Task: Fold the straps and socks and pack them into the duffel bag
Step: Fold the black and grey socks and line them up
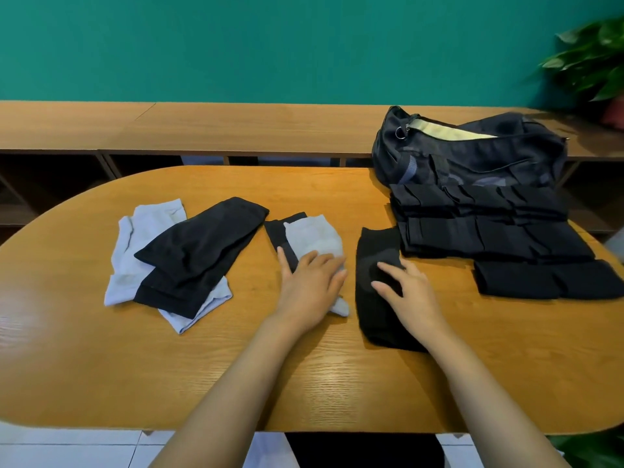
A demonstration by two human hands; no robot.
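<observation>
A dark duffel bag [472, 153] with its zip open lies at the table's far right. In front of it sits a pile of black folded straps [489, 228]. My left hand [310, 285] lies flat with straight fingers on a grey sock [315, 238] that overlaps a black one. My right hand [410, 292] rests with spread fingers on a black sock [376, 251] lying lengthwise at centre right. To the left is a loose heap of grey socks [135, 251] with black socks [202, 244] on top.
The wooden oval table [101, 366] has its front edge close to me. A long wooden bench or shelf [202, 126] runs behind it along a teal wall. A green plant [587, 59] stands at the far right.
</observation>
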